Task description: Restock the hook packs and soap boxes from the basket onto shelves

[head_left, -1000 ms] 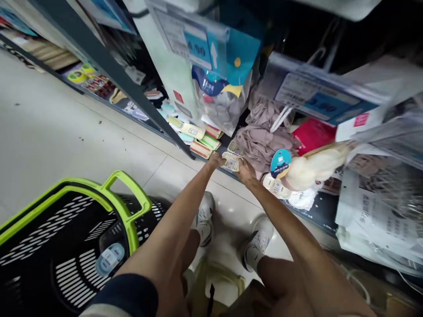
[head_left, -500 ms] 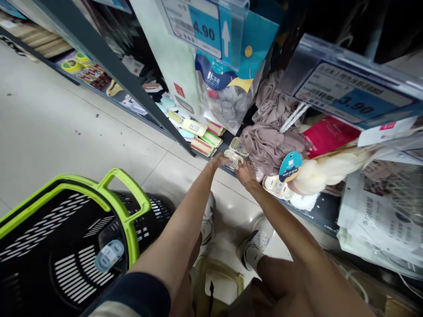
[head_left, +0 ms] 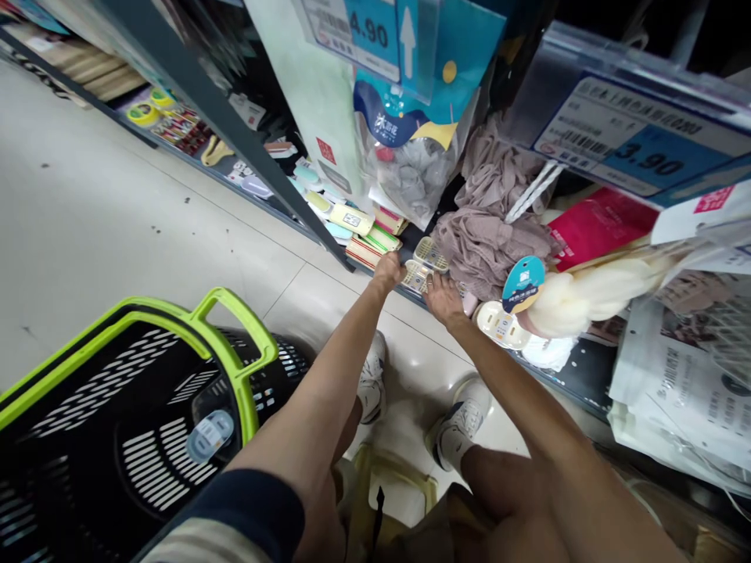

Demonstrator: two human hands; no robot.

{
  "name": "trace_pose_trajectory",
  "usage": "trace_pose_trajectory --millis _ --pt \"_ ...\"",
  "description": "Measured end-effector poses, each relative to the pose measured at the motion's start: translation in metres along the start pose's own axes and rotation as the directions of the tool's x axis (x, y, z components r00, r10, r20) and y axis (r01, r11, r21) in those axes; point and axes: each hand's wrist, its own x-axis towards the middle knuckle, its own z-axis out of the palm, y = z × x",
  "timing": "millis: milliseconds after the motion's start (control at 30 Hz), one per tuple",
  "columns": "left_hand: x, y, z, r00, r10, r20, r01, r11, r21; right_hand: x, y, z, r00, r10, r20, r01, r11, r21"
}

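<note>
A small cream slotted soap dish (head_left: 417,276) with a label lies low at the shelf's front edge, between my two hands. My left hand (head_left: 389,270) is at its left end, fingers curled in against it. At its right end, my right hand (head_left: 443,296), with a ring on one finger, grips the edge; some fingertips are hidden. Just behind sits a second slotted soap dish (head_left: 431,253), partly under mauve bath puffs (head_left: 493,246). Striped combs (head_left: 364,252) lie left of my left hand. A white soap dish (head_left: 501,324) rests to the right.
A black basket with a lime-green rim (head_left: 235,367) stands on the floor at left, holding a blue-grey oval item (head_left: 210,436). Price tag holders (head_left: 639,133) jut out above the shelf. A dark shelf post (head_left: 235,141) slants down at left. A low stool (head_left: 431,489) is beneath me.
My left hand has shifted slightly away from the dish's middle towards its left end. The whole view has moved a little; the basket appears shifted right.
</note>
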Motion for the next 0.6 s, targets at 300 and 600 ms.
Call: trace_pose_trajectory --millis 300,600 --pt "-0.104 -0.01 -0.15 0.896 0.426 -0.121 -0.358 0.858 0.367 -0.067 -0.04 -0.084 0.948 -0.221 0.231 0.243 0.967 -0.071" --pt "-0.346 -0.189 -0.176 0.845 -0.073 -0.53 0.142 0.986 0.089 -0.163 -0.143 -0.076 0.886 -0.329 0.327 0.348 0.937 0.0"
